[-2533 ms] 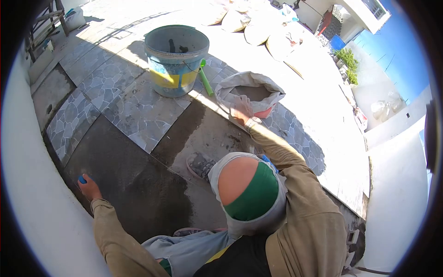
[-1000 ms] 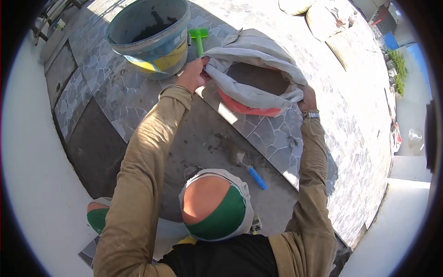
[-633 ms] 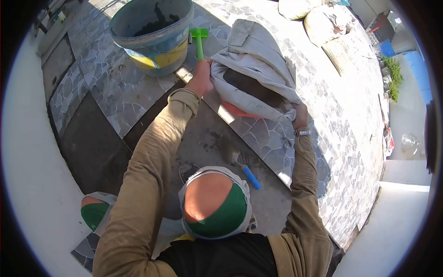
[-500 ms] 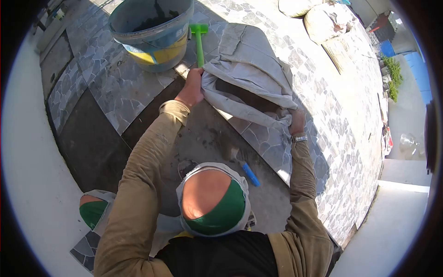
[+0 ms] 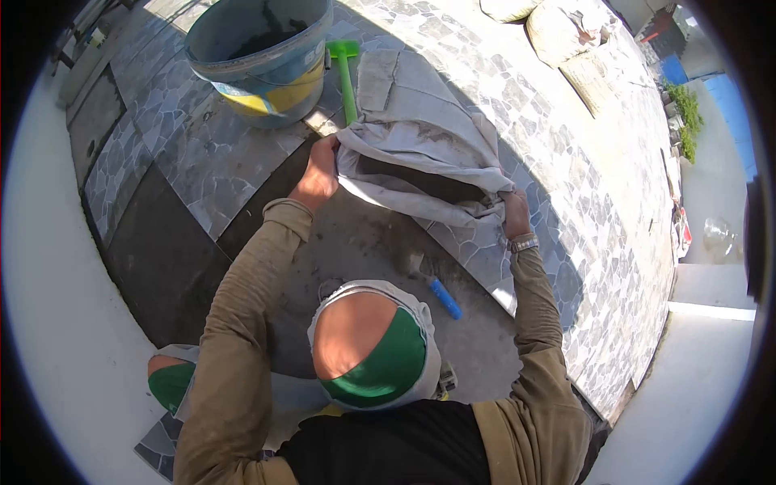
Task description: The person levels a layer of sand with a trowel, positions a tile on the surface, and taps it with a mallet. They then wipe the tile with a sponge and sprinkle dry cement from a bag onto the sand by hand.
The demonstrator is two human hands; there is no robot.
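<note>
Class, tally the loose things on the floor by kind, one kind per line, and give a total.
Buckets: 1
Open sack, gripped by left hand and right hand: 1
Green-handled tool: 1
Blue-handled trowel: 1
Filled sacks at top: 2
Total: 6

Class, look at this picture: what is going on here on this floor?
A person crouches on a partly tiled floor and grips the open mouth of a grey sack with both hands: the left hand at one side of the opening, the right hand at the other. The sack is tipped toward the bare grey patch. A blue-handled trowel lies below it; a bucket and a green mallet stand beyond.
</note>
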